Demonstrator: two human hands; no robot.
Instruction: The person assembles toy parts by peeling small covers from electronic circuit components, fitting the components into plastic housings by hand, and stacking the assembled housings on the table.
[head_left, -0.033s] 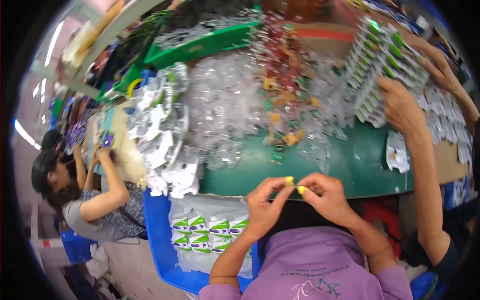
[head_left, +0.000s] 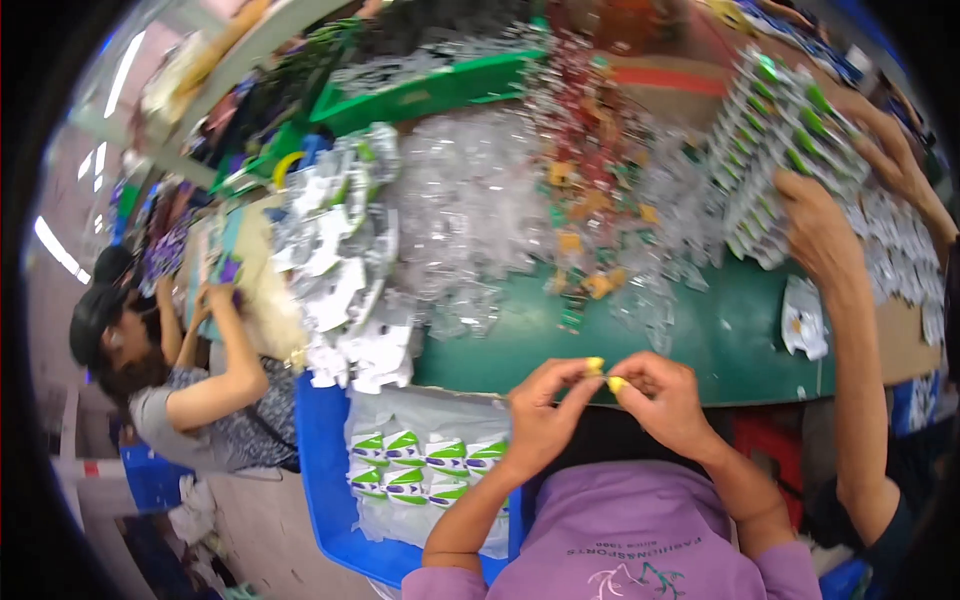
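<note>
My left hand (head_left: 543, 408) and my right hand (head_left: 668, 400) meet just over the near edge of the green table (head_left: 480, 350). Both are closed in a pinch, fingertips almost touching. Yellow covers sit on a fingertip of each hand. Whatever lies between the fingers is too small to make out. Beyond my hands are piles of clear plastic pieces (head_left: 470, 190) and a heap of small circuit boards with red wires (head_left: 590, 190). White shell parts (head_left: 345, 260) are piled at the left.
A blue bin (head_left: 325, 480) with bagged white-and-green packs (head_left: 405, 465) stands left of my lap. A co-worker's hands (head_left: 820, 225) hold stacked white-and-green parts (head_left: 775, 150) at the right. Another person (head_left: 190, 400) works at the left. Green trays (head_left: 430, 90) line the back.
The whole view has shifted slightly, so things appear a little further right. My hands keep the same pinch, fingertips together.
</note>
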